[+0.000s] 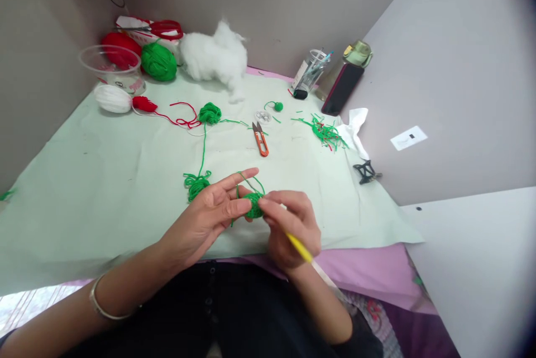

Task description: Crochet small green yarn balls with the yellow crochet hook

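Note:
My left hand [215,210] pinches a small round green crochet piece [253,206] between thumb and fingers, its index finger stretched out with green yarn looped over it. My right hand [293,224] is closed round a crochet hook with a yellow handle [299,247]; its fingertips meet the right side of the green piece, and the hook's tip is hidden there. Beside my left hand lies a loose bundle of green yarn [196,185], joined by a strand to another green bundle [210,113] farther back.
Orange thread snips [262,143] lie mid-table. Green scraps [326,133], a black clip [366,172], a phone [343,90] and a bottle are at right. White stuffing [215,56], yarn balls [159,61], red scissors [165,29] and a plastic tub [136,85] stand at the back left.

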A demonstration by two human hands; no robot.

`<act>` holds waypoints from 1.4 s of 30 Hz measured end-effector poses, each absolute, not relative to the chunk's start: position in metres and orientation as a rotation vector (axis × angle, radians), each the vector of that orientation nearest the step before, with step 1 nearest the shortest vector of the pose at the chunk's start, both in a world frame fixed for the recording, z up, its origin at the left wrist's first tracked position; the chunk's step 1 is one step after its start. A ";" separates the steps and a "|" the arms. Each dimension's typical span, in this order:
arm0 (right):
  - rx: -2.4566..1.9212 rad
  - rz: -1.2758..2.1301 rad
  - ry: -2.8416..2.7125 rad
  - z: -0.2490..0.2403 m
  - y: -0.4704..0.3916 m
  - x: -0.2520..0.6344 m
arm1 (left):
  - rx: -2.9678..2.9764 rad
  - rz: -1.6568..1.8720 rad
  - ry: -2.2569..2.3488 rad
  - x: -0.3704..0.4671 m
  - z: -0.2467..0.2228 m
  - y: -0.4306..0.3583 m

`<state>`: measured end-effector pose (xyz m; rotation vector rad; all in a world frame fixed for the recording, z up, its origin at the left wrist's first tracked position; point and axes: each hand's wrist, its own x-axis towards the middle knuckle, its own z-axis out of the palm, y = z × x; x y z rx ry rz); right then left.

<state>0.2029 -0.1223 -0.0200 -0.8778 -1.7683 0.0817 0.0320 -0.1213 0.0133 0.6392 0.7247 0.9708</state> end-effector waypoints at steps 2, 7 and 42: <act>-0.832 0.346 -1.640 -0.011 -0.122 0.203 | 0.633 0.958 0.703 0.026 0.015 -0.118; -0.799 0.722 -1.423 0.006 -0.119 0.211 | 0.833 0.994 0.811 0.014 0.016 -0.112; -0.766 0.961 -1.363 0.001 -0.116 0.200 | 0.915 0.971 0.716 0.020 0.004 -0.116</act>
